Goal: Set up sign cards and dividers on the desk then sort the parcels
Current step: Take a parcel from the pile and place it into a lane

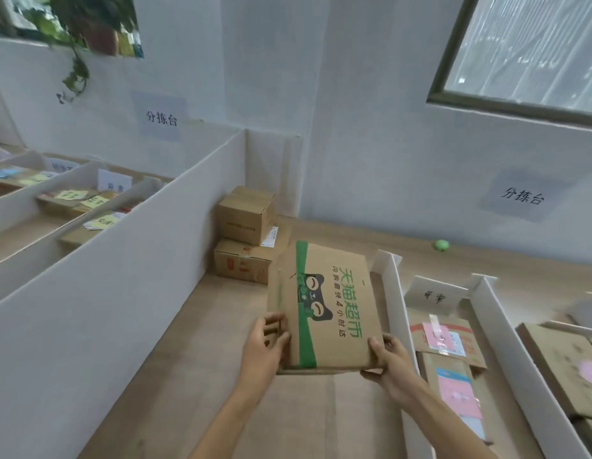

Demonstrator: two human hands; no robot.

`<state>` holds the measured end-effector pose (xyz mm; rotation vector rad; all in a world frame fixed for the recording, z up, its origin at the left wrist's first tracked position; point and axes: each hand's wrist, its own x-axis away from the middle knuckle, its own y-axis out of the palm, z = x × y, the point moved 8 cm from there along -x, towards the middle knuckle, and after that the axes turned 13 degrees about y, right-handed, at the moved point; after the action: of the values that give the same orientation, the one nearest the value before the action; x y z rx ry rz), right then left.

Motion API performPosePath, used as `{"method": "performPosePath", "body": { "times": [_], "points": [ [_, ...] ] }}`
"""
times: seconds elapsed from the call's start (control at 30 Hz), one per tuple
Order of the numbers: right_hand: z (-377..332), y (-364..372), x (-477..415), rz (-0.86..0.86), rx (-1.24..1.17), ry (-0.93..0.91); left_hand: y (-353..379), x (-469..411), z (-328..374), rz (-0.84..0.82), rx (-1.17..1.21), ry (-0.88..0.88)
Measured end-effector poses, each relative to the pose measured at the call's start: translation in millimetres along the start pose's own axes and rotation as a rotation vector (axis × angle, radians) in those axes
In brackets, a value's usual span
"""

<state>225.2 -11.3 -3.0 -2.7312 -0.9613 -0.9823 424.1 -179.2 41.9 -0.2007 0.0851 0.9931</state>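
Note:
I hold a flat brown parcel [334, 299] with green tape and green printed characters above the wooden desk [202, 342]. My left hand [266, 346] grips its near left corner and my right hand [387, 362] grips its near right corner. Just right of the parcel stands a white divider [392, 286]. Beyond that divider a folded white sign card [435, 294] stands at the head of a lane holding parcels with pink labels [448, 346]. A second divider [506, 332] borders that lane on the right.
Two stacked brown boxes [246, 233] sit in the far corner against a tall white partition [129, 260]. Left of the partition another desk has dividers, cards and labelled parcels [79, 200]. More parcels [566, 362] lie at far right. A green ball [441, 245] rests by the wall.

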Motion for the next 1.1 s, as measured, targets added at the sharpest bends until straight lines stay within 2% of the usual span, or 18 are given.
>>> {"method": "performPosePath", "body": {
  "times": [0.07,0.13,0.23,0.3,0.43,0.53,0.57,0.63,0.7,0.8,0.87,0.97,1.03,1.1],
  "points": [
    [-3.7,-10.2,48.3,-0.072,-0.055,-0.041,-13.7,44.0,50.8,0.031,-0.083,0.136],
    [0.9,-22.6,99.9,-0.161,-0.107,-0.071,-22.9,93.4,82.9,0.020,-0.135,0.130],
    [16.5,-43.4,178.4,-0.253,-0.192,-0.117,-16.9,171.5,118.0,-0.098,0.117,0.015],
    [26.9,-60.1,225.4,-0.259,-0.207,-0.167,-6.2,221.1,143.1,-0.175,0.198,0.037],
    [48.0,-94.1,310.2,-0.133,0.014,-0.279,-8.7,294.0,169.8,-0.074,0.198,0.058],
    [63.0,-102.8,377.5,-0.071,0.308,-0.420,-7.7,334.6,180.2,-0.033,0.250,0.044],
    [68.4,-98.3,400.8,-0.083,0.400,-0.459,-6.5,347.6,186.1,-0.018,0.236,0.062],
    [85.7,-81.3,443.3,-0.232,0.429,-0.453,-0.7,371.4,197.9,-0.002,0.170,0.115],
    [104.4,-72.4,470.5,-0.323,0.367,-0.390,5.5,393.7,210.9,-0.004,0.088,0.185],
    [112.2,-98.1,484.4,-0.151,0.263,-0.424,8.4,431.1,233.7,-0.041,0.030,0.323],
    [121.3,-121.9,483.8,-0.099,0.110,-0.367,8.9,455.5,249.1,-0.127,-0.018,0.436],
    [145.3,-126.1,488.2,-0.276,-0.134,-0.303,6.2,485.5,278.0,-0.251,-0.133,0.708],
    [165.5,-116.0,495.7,-0.407,-0.213,-0.302,8.5,500.3,291.9,-0.300,-0.265,0.891],
    [188.9,-110.3,497.9,-0.455,-0.306,-0.253,12.0,515.5,299.3,-0.318,-0.358,0.975]
  ]
}}
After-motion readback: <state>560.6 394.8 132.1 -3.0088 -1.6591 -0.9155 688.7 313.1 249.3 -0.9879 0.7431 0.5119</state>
